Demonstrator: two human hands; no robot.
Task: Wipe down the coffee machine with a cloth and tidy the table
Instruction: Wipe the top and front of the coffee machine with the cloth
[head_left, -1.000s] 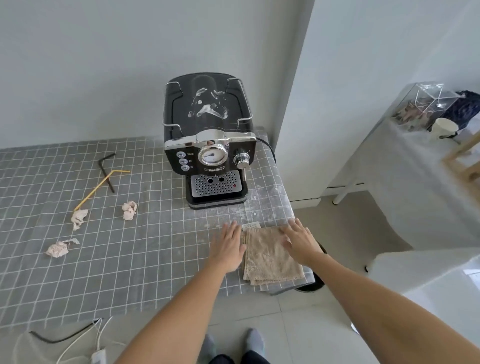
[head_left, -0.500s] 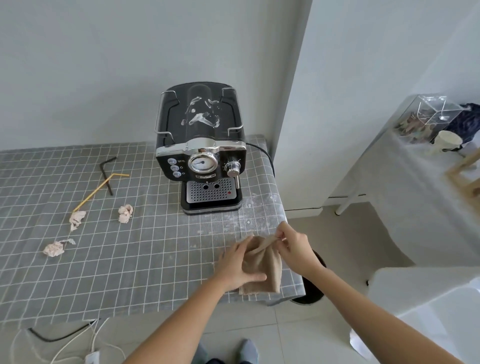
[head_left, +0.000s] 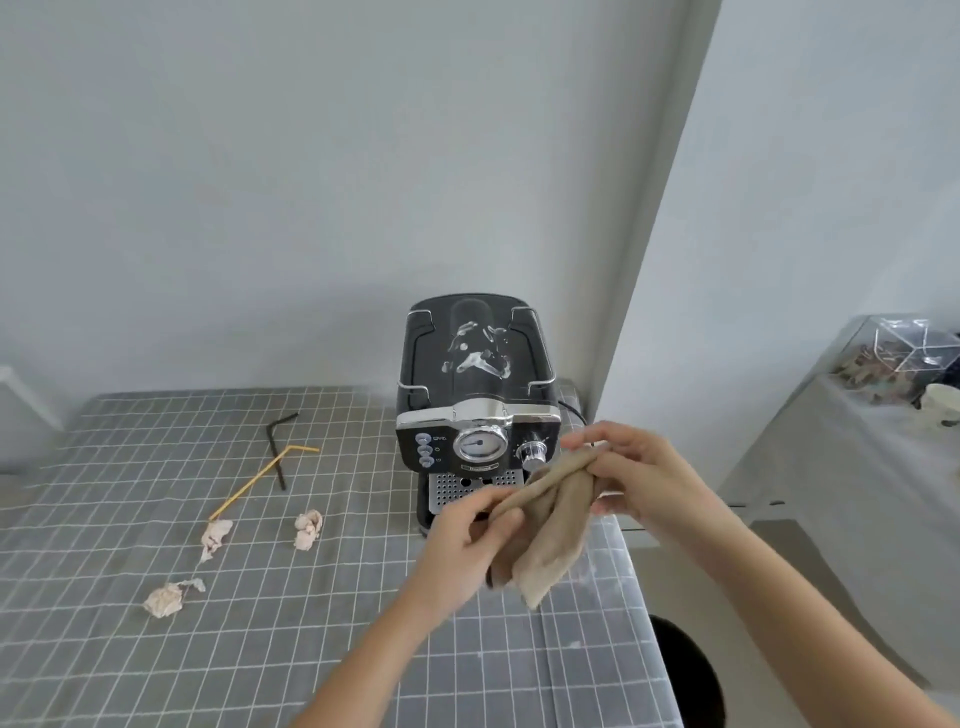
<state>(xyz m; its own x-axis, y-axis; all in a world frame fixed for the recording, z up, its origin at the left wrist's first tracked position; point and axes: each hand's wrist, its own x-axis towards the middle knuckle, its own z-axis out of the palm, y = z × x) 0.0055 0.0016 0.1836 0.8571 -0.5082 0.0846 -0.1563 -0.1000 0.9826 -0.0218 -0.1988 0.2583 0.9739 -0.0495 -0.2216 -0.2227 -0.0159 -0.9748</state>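
Note:
A black coffee machine (head_left: 475, 395) with white smears on its top stands at the back right of the grey checked table (head_left: 270, 623). Just in front of it a beige cloth (head_left: 553, 525) hangs in the air, bunched between both hands. My left hand (head_left: 462, 551) grips its lower part and my right hand (head_left: 631, 473) pinches its upper end beside the machine's knob. The cloth hides part of the drip tray. Three crumpled paper scraps (head_left: 309, 527) (head_left: 215, 535) (head_left: 166, 600) lie on the table to the left, with a yellow straw (head_left: 260, 480) and a black straw (head_left: 275, 447) behind them.
A wall corner (head_left: 654, 260) rises right of the machine. A dark round bin (head_left: 685, 675) stands on the floor beside the table's right edge. Farther right, another table carries a clear box (head_left: 898, 358) and a white cup (head_left: 943, 402). White dust marks the tablecloth near the machine.
Both hands picked the cloth up off the table and raised it in front of the machine. My view tilted up, so more wall shows.

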